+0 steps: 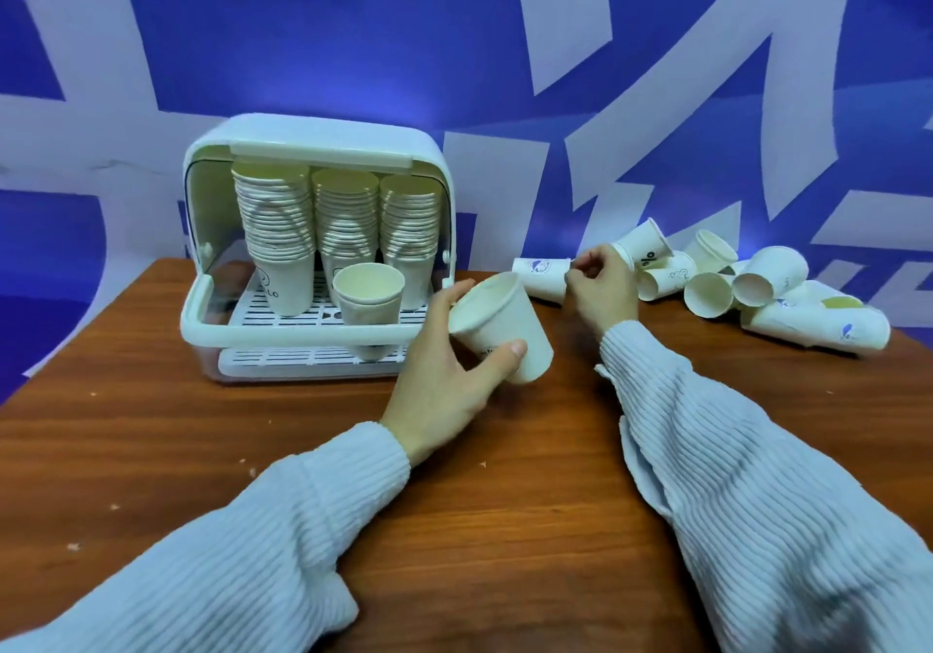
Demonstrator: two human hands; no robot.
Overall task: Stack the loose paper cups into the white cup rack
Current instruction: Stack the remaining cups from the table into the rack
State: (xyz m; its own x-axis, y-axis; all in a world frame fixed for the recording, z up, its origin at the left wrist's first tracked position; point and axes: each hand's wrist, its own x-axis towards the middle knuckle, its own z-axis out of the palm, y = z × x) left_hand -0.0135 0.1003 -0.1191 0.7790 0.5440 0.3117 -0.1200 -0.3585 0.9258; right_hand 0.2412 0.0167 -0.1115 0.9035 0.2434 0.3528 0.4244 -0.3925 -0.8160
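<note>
The white cup rack (298,332) stands open at the back left of the table, with three tall stacks of paper cups (275,213) at its rear and a short stack (368,294) in front. My left hand (444,385) holds a white paper cup (505,332), tilted, just right of the rack's front rim. My right hand (601,284) reaches into the loose cups and pinches the rim of a cup lying on its side (540,276). Several more loose cups (767,274) lie scattered at the back right.
The brown wooden table (479,526) carries small paper crumbs on its left part. A blue and white patterned wall (505,72) rises right behind the rack and the cups. Both my arms wear pale ribbed sleeves.
</note>
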